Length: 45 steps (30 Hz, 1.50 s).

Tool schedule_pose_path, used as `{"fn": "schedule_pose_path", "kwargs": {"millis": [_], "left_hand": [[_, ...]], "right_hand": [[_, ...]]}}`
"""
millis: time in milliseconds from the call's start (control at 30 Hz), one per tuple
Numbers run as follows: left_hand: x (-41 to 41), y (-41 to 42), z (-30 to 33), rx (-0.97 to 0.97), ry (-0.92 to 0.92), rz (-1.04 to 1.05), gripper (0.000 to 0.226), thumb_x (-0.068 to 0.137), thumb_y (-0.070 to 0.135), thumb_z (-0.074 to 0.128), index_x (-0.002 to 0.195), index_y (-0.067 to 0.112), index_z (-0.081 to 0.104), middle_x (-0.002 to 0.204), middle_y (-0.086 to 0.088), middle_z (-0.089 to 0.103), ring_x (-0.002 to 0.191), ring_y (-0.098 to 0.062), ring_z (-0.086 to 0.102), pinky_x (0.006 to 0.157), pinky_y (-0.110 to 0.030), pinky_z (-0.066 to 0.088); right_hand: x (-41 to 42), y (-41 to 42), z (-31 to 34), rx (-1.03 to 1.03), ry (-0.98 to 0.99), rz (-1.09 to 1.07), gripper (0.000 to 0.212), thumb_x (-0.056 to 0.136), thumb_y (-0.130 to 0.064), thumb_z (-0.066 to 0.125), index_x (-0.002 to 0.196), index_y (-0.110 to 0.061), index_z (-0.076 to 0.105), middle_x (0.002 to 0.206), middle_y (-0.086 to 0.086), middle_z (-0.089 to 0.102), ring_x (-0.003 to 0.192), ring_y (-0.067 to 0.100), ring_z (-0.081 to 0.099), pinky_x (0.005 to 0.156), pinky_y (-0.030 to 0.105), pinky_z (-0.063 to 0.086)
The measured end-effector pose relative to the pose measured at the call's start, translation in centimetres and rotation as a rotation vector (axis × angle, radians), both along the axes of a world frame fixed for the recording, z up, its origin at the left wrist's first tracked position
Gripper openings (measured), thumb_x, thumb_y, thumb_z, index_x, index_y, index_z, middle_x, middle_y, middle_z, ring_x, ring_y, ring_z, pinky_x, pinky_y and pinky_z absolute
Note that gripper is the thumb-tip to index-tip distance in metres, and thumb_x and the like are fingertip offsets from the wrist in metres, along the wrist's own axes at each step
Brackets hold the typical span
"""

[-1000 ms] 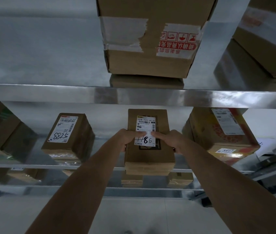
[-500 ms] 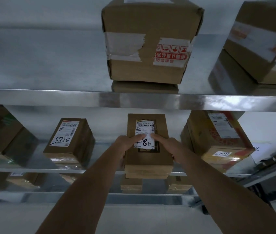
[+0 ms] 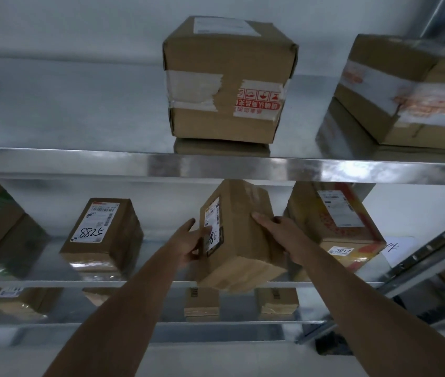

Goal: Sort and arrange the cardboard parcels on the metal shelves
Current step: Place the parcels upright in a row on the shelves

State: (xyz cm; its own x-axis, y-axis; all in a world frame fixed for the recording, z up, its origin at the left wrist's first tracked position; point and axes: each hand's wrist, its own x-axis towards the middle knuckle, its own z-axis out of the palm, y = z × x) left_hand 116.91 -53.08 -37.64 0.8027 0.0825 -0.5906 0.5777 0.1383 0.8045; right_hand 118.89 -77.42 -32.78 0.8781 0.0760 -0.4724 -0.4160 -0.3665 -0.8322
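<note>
Overhead, silver metal shelves run in tiers across the view, holding brown cardboard parcels. On the upper tier sits a large taped cube-shaped carton. On the tier below, a smaller oblong brown parcel with a white label is tilted, twisted on its axis near the shelf's front edge. The left hand grips its labelled side, thumb over the label; the right hand holds the opposite side, fingers curled round. This looks like mid-turn repositioning; next, the parcel probably needs setting flat, label facing out. Its handwritten number is partly covered, and the neighbouring parcels at both edges are cut off.
</note>
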Motion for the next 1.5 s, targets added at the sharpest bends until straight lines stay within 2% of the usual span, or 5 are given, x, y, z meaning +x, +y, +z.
{"fn": "schedule_pose_path", "kwargs": {"millis": [133, 300, 867, 1100, 1500], "left_hand": [[-0.5, -1.0, 1.7, -0.031, 0.043, 0.032, 0.033, 0.105, 0.027, 0.053, 0.136, 0.018, 0.062, 0.102, -0.007, 0.066, 0.077, -0.02, 0.06, 0.064, -0.03, 0.051], [0.2, -1.4, 2.3, -0.091, 0.024, -0.046, 0.093, 0.059, 0.086, 0.073, 0.121, 0.017, 0.071, 0.114, -0.011, 0.076, 0.105, -0.03, 0.073, 0.097, -0.047, 0.058], [0.7, -1.3, 2.1, 0.087, 0.02, -0.155, 0.102, 0.045, 0.059, 0.095, 0.13, 0.012, 0.064, 0.117, -0.009, 0.073, 0.109, -0.031, 0.07, 0.102, -0.053, 0.054], [0.9, -1.3, 2.1, 0.091, 0.032, -0.145, 0.075, 0.071, 0.042, 0.092, 0.131, 0.008, 0.062, 0.12, -0.012, 0.071, 0.11, -0.033, 0.069, 0.102, -0.053, 0.053], [-0.5, -1.7, 2.8, 0.087, 0.014, -0.1, 0.094, 0.057, 0.063, 0.092, 0.132, 0.016, 0.061, 0.121, -0.007, 0.071, 0.111, -0.03, 0.067, 0.103, -0.052, 0.052]], "right_hand": [[-0.1, 1.9, 0.2, -0.031, -0.041, 0.062, 0.068, 0.083, -0.064, 0.069, 0.13, -0.016, 0.058, 0.123, 0.002, 0.067, 0.103, 0.018, 0.066, 0.089, 0.033, 0.055], [-0.2, 3.6, -0.5, 0.052, 0.12, 0.066, 0.079, 0.078, -0.064, 0.075, 0.14, -0.022, 0.05, 0.132, 0.005, 0.063, 0.119, 0.029, 0.061, 0.106, 0.053, 0.048], [0.6, 3.2, -1.0, 0.08, 0.211, 0.062, 0.069, 0.081, -0.056, 0.077, 0.135, -0.02, 0.051, 0.125, 0.007, 0.063, 0.115, 0.031, 0.061, 0.103, 0.052, 0.05], [0.8, 3.4, -1.2, 0.092, 0.216, 0.062, 0.07, 0.084, -0.048, 0.077, 0.141, -0.015, 0.052, 0.132, 0.011, 0.063, 0.117, 0.031, 0.062, 0.105, 0.052, 0.05], [-0.6, 3.7, -1.3, 0.163, 0.222, 0.019, 0.087, 0.072, -0.074, 0.073, 0.14, -0.026, 0.051, 0.128, 0.005, 0.064, 0.116, 0.03, 0.062, 0.107, 0.056, 0.047]]}}
